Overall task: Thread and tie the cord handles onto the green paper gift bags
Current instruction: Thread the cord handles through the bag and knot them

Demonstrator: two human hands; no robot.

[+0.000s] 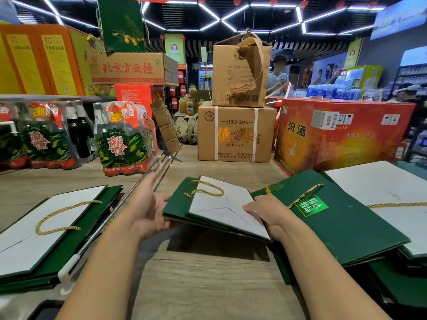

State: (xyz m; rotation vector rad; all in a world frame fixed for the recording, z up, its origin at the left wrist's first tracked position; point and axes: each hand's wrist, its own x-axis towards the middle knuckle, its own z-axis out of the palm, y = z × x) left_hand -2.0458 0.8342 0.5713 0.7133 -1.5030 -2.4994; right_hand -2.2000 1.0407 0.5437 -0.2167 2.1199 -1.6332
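Observation:
A flat-folded green paper gift bag [178, 210] with a white folded base hovers tilted above the wooden table, a gold cord handle [208, 189] looped on its far end. My right hand [265, 212] grips its right edge, thumb on top of the white panel. My left hand [150, 204] is spread with straight fingers at the bag's left edge, palm toward it. To the right lies a stack of green bags [342, 227] with a gold cord [305, 195] across the top one. On the left sits another stack of bags [46, 234] with a gold handle [60, 218].
A long metal rod [129, 199] with a white tip lies diagonally between the left stack and my left arm. Bottle packs [122, 139], cardboard cartons [235, 132] and a red box [342, 132] line the table's far side. A person stands behind the cartons.

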